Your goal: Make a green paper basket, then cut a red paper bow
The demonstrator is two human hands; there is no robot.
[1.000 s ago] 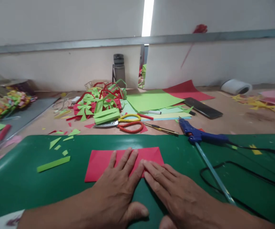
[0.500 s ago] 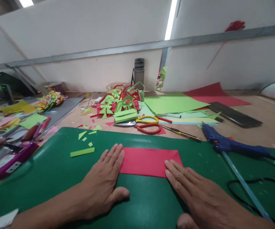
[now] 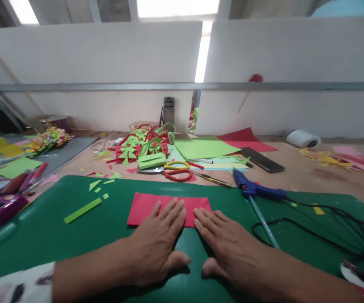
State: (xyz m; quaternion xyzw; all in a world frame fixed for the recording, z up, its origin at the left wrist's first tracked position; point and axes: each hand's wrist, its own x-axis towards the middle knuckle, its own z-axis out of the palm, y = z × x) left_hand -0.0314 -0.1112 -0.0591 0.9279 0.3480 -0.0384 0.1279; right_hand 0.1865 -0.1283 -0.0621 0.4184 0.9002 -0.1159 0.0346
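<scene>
A folded red paper rectangle point(image 3: 144, 206) lies flat on the green cutting mat point(image 3: 43, 235). My left hand point(image 3: 158, 246) rests palm down with its fingers stretched over the paper's near edge at the middle. My right hand point(image 3: 229, 248) lies flat beside it, fingers extended, its fingertips touching the paper's right near corner. Both hands press down and hold nothing.
A blue glue gun point(image 3: 257, 191) with a glue stick and black cord point(image 3: 320, 235) lies on the mat's right. Red-and-yellow scissors point(image 3: 174, 170), green paper scraps point(image 3: 82, 210), a pile of green and red paper bows point(image 3: 142, 145), paper sheets, a phone point(image 3: 262, 159) and a bottle point(image 3: 169, 110) lie beyond.
My hands, spread apart at the paper's two ends half a second ago, have slid back together at its middle. The camera view has tilted up and shifted.
</scene>
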